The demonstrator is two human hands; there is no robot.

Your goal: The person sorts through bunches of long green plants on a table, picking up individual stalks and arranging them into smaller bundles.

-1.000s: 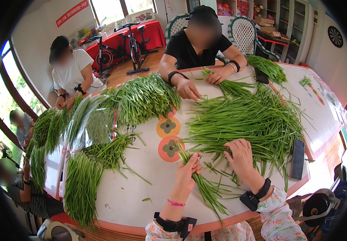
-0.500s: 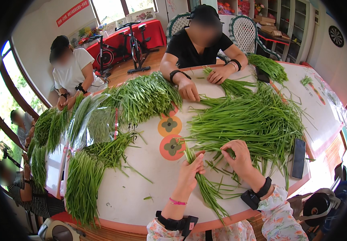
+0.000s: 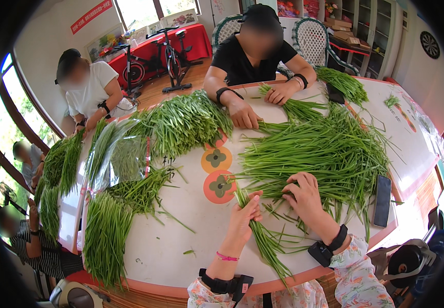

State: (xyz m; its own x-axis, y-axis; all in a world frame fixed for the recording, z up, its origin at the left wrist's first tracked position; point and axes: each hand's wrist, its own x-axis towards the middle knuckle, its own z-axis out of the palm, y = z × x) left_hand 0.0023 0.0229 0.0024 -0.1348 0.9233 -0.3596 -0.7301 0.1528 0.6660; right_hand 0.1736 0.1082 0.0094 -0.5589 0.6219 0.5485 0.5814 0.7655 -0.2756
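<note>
My left hand (image 3: pixel 246 215) is closed around a small bunch of long green chives (image 3: pixel 271 251). Its cut ends point up and away, and the leaf tips trail toward the table's near edge. To the right, my right hand (image 3: pixel 305 199) hovers at or touches the near side of a large loose heap of chives (image 3: pixel 314 156). Its fingers are bent but apart, and no stalk shows clearly between them. Across the table, a person in black has one hand (image 3: pixel 244 114) at the heap's far left edge and the other (image 3: pixel 281 94) on a separate bunch (image 3: pixel 304 110).
Sorted chives (image 3: pixel 106 238) lie at the left edge, more (image 3: pixel 186 123) at the back. Clear plastic film (image 3: pixel 122 159) covers some. A dark phone (image 3: pixel 381 201) rests right of the heap on the white table (image 3: pixel 181 251). A person in white (image 3: pixel 91 90) works at the far left.
My right hand has shifted slightly up toward the heap, and its fingers have loosened from a pinch. My left hand keeps the bunch nearly in place. The person in white leans further left.
</note>
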